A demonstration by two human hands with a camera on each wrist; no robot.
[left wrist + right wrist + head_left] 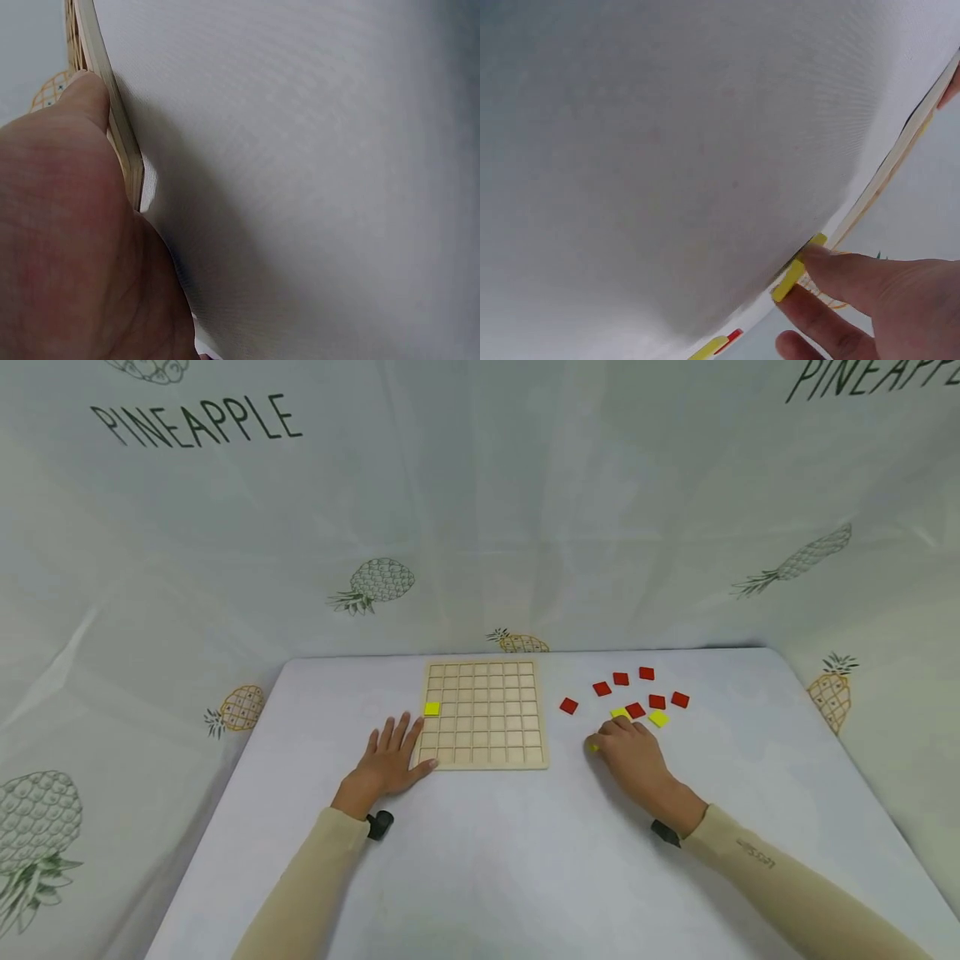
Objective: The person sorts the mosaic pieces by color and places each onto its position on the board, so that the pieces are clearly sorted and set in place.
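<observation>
A wooden grid board lies on the table with one yellow square tile in a cell near its left edge. My left hand rests flat with spread fingers at the board's lower left corner, its thumb touching the edge. Right of the board, my right hand pinches a yellow tile between thumb and finger, close to the table. Another yellow patch shows beyond the thumb; whether it is a separate tile I cannot tell. Partly behind the right hand lies a yellow tile.
Several red tiles and a yellow tile are scattered on the white table beyond the right hand. One red tile lies nearest the board. A pineapple-print curtain hangs behind the table.
</observation>
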